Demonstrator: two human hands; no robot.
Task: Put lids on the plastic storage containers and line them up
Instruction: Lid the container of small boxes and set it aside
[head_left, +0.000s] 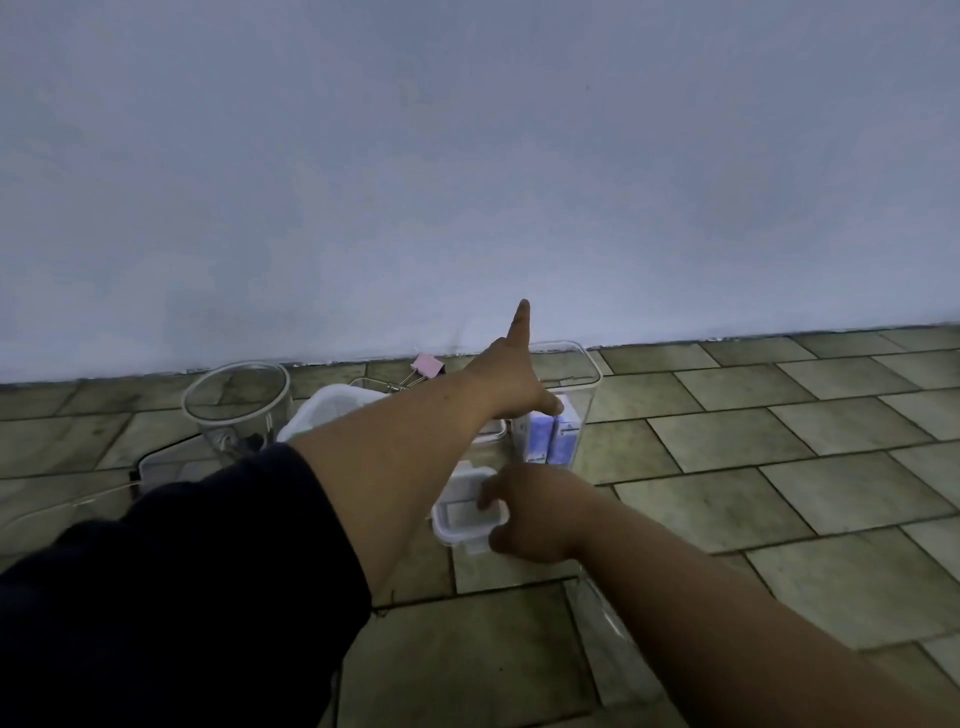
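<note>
Several clear plastic containers stand on a tiled floor by a pale wall. My right hand (537, 512) grips a small square white lid (464, 512) that lies on a small clear container. My left hand (511, 371) reaches across with the forefinger stretched toward the wall and holds nothing; its thumb is in front of a tall lidless clear container (569, 400) that has blue packets inside. A round clear jar (236, 402) stands lidless at the left. A larger white lid (332, 410) shows behind my left forearm.
A pink binder clip (427, 366) lies near the wall behind the containers. More clear plastic pieces sit at the left (161, 462) and near the bottom centre (597, 618). The wall closes off the far side. Tiled floor stretches to the right.
</note>
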